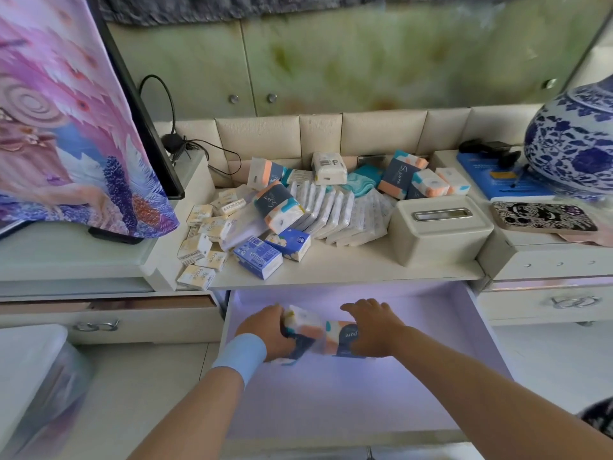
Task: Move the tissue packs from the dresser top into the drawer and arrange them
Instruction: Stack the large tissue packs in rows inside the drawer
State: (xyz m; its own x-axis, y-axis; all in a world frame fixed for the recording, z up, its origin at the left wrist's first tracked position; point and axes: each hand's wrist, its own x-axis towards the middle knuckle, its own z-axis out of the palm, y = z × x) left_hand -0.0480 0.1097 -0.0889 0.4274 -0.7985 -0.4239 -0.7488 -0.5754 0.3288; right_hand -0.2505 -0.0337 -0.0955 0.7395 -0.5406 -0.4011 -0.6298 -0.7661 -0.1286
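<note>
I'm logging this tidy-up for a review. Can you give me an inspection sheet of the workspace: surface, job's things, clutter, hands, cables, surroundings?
Surface: cream dresser top, crowded; the drawer below it is pulled open.
Job's things: heap of tissue packs on the top; patterned packs down in the drawer, between both hands.
Clutter: tissue box, blue-and-white vase, phone, blue book.
Hands: left hand grips the packs' left end; right hand lies over their right end, grip unclear.
Cables: black cable loops up the wall at back left.
Surroundings: cloth-draped screen at left; side drawer with a ring handle.
</note>
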